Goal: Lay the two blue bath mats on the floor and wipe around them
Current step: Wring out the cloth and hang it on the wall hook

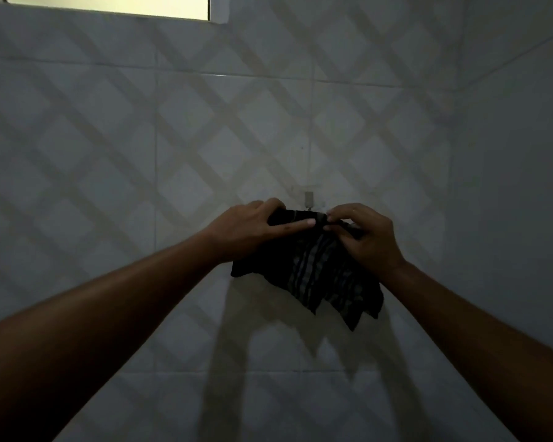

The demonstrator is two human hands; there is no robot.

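A dark striped cloth [316, 275] hangs against the tiled wall, its top edge just below a small metal wall hook [308, 199]. My left hand [253, 228] grips the cloth's top edge on the left, thumb stretched along it. My right hand [361, 234] pinches the same edge on the right. Whether the cloth is on the hook I cannot tell. No blue bath mats and no floor are in view.
I face a dim wall of white tiles [141, 138] with a diagonal lattice pattern. A lit window [109, 4] sits at the top left. A second tiled wall [524, 186] meets this one in a corner on the right.
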